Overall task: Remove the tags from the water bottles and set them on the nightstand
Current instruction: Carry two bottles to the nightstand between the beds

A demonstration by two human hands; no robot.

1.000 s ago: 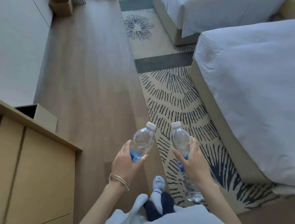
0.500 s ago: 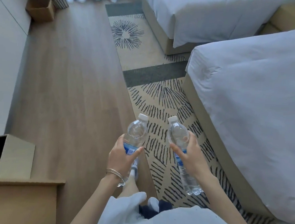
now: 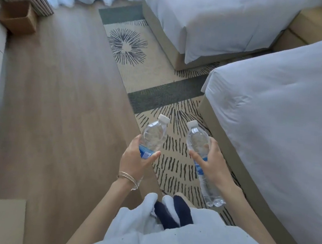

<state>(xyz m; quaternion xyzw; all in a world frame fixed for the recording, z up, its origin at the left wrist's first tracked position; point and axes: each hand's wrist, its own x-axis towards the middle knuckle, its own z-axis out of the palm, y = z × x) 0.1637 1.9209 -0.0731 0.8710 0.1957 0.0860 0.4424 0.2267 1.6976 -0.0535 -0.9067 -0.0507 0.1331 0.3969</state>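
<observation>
I carry two clear plastic water bottles with white caps and blue labels, one in each hand, over the floor in front of me. My left hand (image 3: pixel 134 161) grips the left bottle (image 3: pixel 153 135) round its label, cap pointing away. My right hand (image 3: pixel 213 164) grips the right bottle (image 3: pixel 198 139) round its middle; its lower end (image 3: pixel 211 195) sticks out below my wrist. A light wooden nightstand (image 3: pixel 306 25) stands between the two beds at the far right. No tag shows on either bottle.
A white bed (image 3: pixel 284 116) runs along my right, a second bed (image 3: pixel 212 20) stands further off. A patterned rug (image 3: pixel 141 68) lies beside the beds, bare wooden floor (image 3: pixel 61 104) to the left. A brown box (image 3: pixel 18 17) sits by the curtain; a cabinet corner (image 3: pixel 2 221) is at lower left.
I have walked forward along the floor: the cabinet has slid out at lower left and the far bed and nightstand have come nearer. Both hands keep holding the bottles the same way.
</observation>
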